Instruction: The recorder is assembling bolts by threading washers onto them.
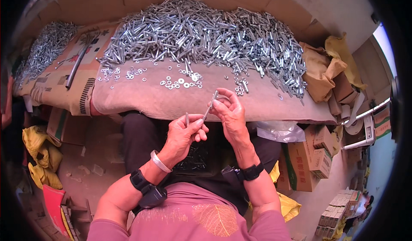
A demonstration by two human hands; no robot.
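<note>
Over my lap, just off the table's front edge, both hands meet at one slim metal anchor bolt (209,107). My left hand (182,133) pinches its lower end between thumb and finger. A second short metal rod (187,119) sticks up from the same hand. The fingers of my right hand (234,114) close around the bolt's upper end. Beyond my hands lie loose washers and nuts (176,84) on the pink cloth (141,93). Behind them rises a wide heap of silvery bolts (184,33).
A smaller bolt heap (47,48) and a dark metal tube (77,67) lie at the left. Brown sacking (319,71) sits at the right end of the table. Cartons (300,163) and a clear plastic bag (281,131) are at lower right; yellow sacks (38,151) at left.
</note>
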